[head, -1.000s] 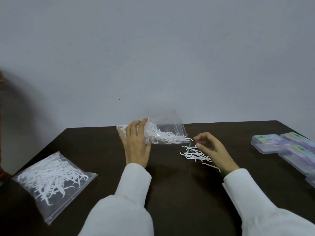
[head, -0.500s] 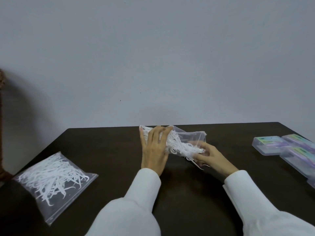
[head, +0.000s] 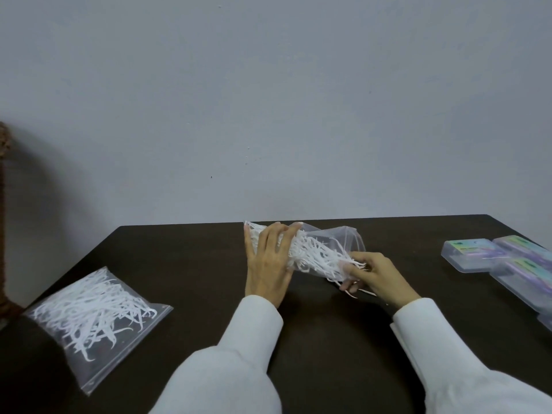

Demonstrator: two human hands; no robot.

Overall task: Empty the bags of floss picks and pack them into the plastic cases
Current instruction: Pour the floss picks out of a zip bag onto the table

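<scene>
Clear, soft plastic forms the zip bag held at the middle of the dark brown rectangular table, near its far edge. The bag lies tilted, with its closed end toward the left and its mouth toward the right. A dense bundle of white plastic floss picks fills it, and several pick ends protrude from the mouth.

The left hand grips the closed end of the bag, fingers curled over the top of the bundle. The right hand pinches the protruding floss picks at the bag mouth between thumb and fingers. Both arms wear white sleeves. A few loose picks lie on the table just below the right hand.

A second clear plastic zip bag of white floss picks lies flat near the left edge of the table, well apart from both hands.

Several translucent rectangular plastic cases with pastel labels sit in a group at the right edge of the table, lids closed, apart from the hands.
</scene>
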